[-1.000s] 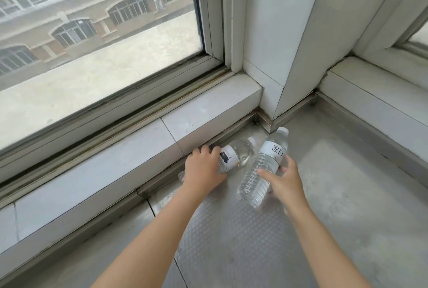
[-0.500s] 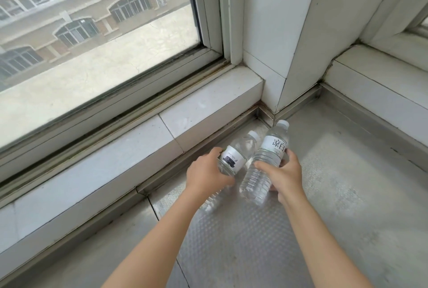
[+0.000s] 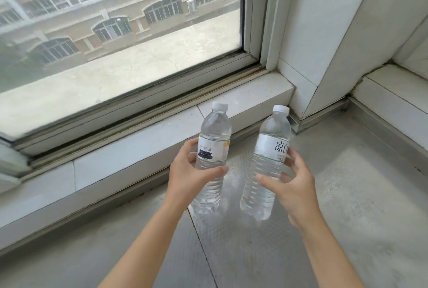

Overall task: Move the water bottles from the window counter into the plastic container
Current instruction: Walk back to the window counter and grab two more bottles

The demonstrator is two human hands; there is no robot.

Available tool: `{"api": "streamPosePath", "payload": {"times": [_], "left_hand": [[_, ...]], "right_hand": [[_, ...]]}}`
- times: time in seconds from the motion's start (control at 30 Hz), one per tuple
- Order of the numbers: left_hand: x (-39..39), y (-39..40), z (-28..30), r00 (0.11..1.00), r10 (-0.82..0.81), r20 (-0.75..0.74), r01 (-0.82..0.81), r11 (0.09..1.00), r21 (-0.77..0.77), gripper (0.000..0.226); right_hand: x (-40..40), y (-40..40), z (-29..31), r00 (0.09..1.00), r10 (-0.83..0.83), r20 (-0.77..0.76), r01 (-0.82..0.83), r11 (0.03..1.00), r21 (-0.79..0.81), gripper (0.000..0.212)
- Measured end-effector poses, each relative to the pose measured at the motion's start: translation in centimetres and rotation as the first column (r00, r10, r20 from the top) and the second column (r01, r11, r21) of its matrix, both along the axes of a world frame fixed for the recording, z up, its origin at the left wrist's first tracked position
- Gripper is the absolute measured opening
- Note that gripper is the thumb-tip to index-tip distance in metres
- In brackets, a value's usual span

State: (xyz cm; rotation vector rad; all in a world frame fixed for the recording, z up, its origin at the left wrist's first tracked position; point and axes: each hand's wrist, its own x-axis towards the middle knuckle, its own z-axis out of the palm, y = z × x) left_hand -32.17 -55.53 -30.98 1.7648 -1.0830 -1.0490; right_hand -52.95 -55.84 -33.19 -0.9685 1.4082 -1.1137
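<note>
Each grip is wrapped mid-body: left hand [image 3: 190, 177] on one full bottle [image 3: 212, 160], right hand [image 3: 293, 189] on another bottle [image 3: 266, 167]; likely hefty, thin-walled, slick.

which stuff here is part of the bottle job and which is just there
Part of the job:
- left bottle, held in the left hand
- right bottle, held in the right hand
- window counter below them
- plastic container: not in view

Just there:
- window
- tiled ledge
- white pillar
</note>
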Motion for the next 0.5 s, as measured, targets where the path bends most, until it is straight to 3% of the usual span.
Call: {"api": "streamPosePath", "payload": {"times": [0.3,0.5], "left_hand": [[7.6,9.4,5.0,0.974,0.220,-0.053,-0.225,0.968,-0.115,0.077],[14.4,18.5,7.4,0.927,0.367,-0.080,-0.376,0.905,-0.199,0.084]], "right_hand": [[8.0,5.1,5.1,0.966,0.259,-0.004,-0.257,0.954,-0.152,0.088],[15.6,10.8,7.7,0.888,0.460,-0.021,-0.454,0.865,-0.213,0.096]]}}
